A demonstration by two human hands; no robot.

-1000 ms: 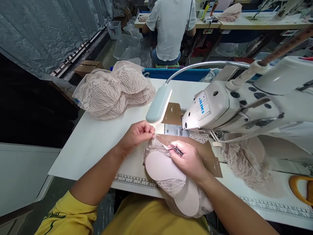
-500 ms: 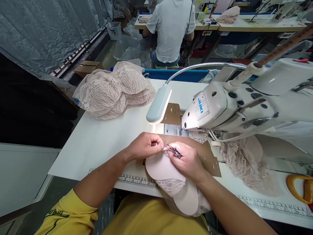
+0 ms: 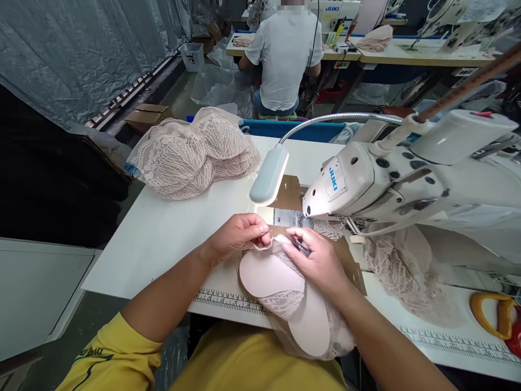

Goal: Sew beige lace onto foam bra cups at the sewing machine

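A pale pink bra (image 3: 272, 274) with moulded cups and lace hangs over the table's front edge toward my lap. My left hand (image 3: 238, 237) pinches a bit of its upper edge between thumb and fingers. At the other side of that edge, my right hand (image 3: 319, 260) holds dark thread snips (image 3: 302, 247) against its palm, its thumb resting on the lace. The snips' tips are hidden by the fingers. Just beyond both hands stands a white sewing machine (image 3: 358, 168), with more lace (image 3: 329, 228) near its needle area.
Several lace bra pieces (image 3: 175, 157) lie stacked at the back left. A lamp (image 3: 269, 175) on a bendable neck hangs above the work. To the right are another lace garment (image 3: 401, 266) and yellow-handled scissors (image 3: 488, 315). A co-worker (image 3: 283, 60) sits ahead at another table.
The snips' blades pointed at the bra's edge between my hands; now they are drawn back into my right hand. My left hand has moved slightly left, away from the right.
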